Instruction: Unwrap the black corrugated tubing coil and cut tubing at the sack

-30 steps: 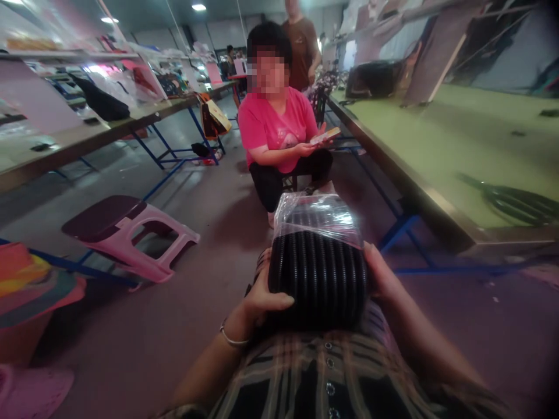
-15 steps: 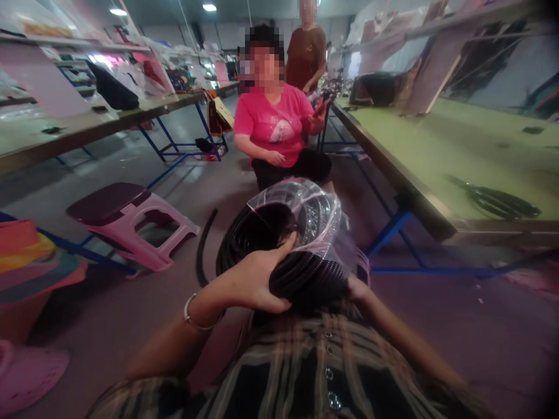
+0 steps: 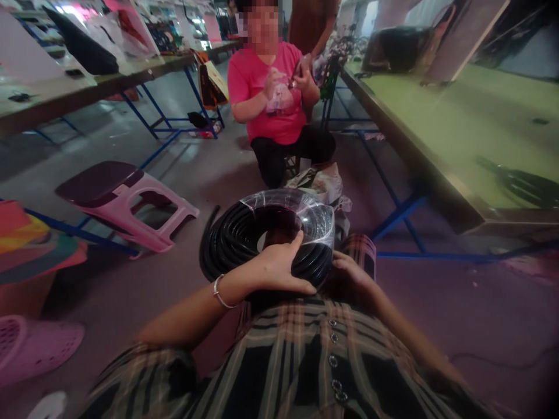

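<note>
A coil of black ribbed hose (image 3: 231,238) lies tilted low in front of my body, at my lap. Clear plastic wrap (image 3: 317,218) covers its far and right parts. My left hand (image 3: 277,267) is closed over the near side of the coil, one digit reaching into the central hole and another along the near edge. At the coil's right edge, my right hand (image 3: 353,272) has its fingers stretched out, nothing visible within them. Whether its fingertips touch the hose is unclear.
A co-worker in a pink shirt (image 3: 279,99) sits ahead, hands raised; another person (image 3: 310,29) stands behind. A pink stool (image 3: 152,218) is at left, a pink basket (image 3: 39,349) nearer. Tables flank both sides; dark scissors (image 3: 528,183) lie on the right table (image 3: 463,139). Crumpled bags (image 3: 323,180) lie beyond the coil.
The coil has gone lower and flatter, its loose end now against the loops. My right hand has loosened from its side. The seated co-worker has brought both hands together; my view has tipped down.
</note>
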{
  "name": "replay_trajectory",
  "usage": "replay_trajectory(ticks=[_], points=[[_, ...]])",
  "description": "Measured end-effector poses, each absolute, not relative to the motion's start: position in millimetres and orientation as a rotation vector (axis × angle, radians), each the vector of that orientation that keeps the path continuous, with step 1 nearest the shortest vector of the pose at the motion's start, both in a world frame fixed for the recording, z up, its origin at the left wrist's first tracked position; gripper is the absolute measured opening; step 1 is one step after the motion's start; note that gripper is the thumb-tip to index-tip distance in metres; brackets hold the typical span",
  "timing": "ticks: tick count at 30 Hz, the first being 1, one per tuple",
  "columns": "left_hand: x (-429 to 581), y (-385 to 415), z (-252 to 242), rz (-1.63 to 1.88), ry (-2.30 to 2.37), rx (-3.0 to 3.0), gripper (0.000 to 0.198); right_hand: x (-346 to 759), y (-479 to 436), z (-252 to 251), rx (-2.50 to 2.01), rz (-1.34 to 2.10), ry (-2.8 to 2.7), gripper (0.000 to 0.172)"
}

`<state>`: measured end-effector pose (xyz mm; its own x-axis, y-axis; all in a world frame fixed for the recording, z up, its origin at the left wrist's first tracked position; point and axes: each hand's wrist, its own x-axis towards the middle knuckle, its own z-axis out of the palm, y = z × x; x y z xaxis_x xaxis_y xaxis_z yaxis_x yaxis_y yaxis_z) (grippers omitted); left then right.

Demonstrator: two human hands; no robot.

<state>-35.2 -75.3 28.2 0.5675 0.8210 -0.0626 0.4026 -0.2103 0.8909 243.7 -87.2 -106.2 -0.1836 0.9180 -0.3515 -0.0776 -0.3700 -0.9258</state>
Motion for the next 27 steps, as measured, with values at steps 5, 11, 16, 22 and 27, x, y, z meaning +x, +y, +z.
replay_trajectory(ticks=[5,11,16,22,27], points=[[-32,-70,53,0.006,1.209,2.066,0.117,257,-77,-86,-1.332,1.408,-1.11,0.068],[-28,-49,48,0.073,1.249,1.988,0.071,258,-75,-56,-1.303,1.104,-1.401,0.062],[-26,-32,37,0.287,1.224,2.138,0.032,251,-76,-47,-1.251,0.96,-1.549,0.067],[-21,-10,55,0.261,0.828,2.497,0.017,256,-73,-43,-1.302,0.833,-1.642,0.056],[-6,-10,52,0.205,0.709,2.777,0.022,256,-71,-36,-1.377,0.691,-1.751,0.048]])
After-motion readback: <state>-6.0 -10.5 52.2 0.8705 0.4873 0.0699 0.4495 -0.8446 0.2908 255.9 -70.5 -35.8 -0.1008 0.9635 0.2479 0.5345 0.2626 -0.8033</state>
